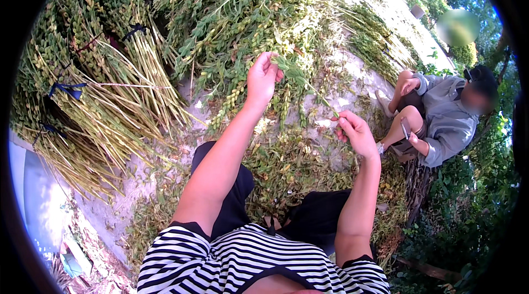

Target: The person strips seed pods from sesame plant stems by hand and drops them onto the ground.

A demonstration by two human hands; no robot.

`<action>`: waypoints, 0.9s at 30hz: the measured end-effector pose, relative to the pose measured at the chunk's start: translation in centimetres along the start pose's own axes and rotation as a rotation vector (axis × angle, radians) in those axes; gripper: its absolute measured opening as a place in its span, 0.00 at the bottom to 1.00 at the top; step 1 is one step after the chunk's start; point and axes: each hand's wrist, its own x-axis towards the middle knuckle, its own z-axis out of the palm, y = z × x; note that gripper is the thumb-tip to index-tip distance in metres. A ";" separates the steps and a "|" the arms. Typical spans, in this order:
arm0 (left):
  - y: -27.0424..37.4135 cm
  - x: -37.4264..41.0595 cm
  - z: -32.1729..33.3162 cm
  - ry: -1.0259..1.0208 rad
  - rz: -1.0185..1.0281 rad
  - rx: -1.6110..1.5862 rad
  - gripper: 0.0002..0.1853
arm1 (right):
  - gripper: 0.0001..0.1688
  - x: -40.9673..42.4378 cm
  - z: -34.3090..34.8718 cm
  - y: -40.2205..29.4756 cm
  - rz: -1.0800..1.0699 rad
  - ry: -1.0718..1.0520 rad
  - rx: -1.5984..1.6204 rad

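A thin green stalk [310,86] is stretched between my two hands, with leaves at its upper left end. My left hand [263,76] pinches that leafy end between thumb and fingers. At the lower right end, my right hand [356,132] grips the stalk, its fingers curled in. Just beyond my hands lies a large heap of cut, leafy plants [231,25] with pods along their stems, apparently sesame. Some pod-bearing stems [231,102] hang from the heap's near edge, close to my left forearm.
Tied bundles of stalks [144,58] lie at the left, bound with dark blue strips [68,89]. Another bundle [378,40] rests at the upper right. Fallen leaves [289,166] cover the ground between my knees. At right sits a person [446,108] holding a phone [405,127].
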 end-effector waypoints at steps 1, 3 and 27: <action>0.4 0.1 -0.1 0.046 0.012 0.005 0.08 | 0.12 -0.1 -0.4 0.1 -0.002 0.009 -0.010; 0.6 0.8 -1.1 -0.002 0.018 0.015 0.10 | 0.12 -0.1 -1.0 0.2 -0.009 0.024 -0.027; -0.9 -3.6 2.7 -0.486 0.342 0.894 0.08 | 0.10 -9.8 -1.6 0.6 0.106 0.121 -0.246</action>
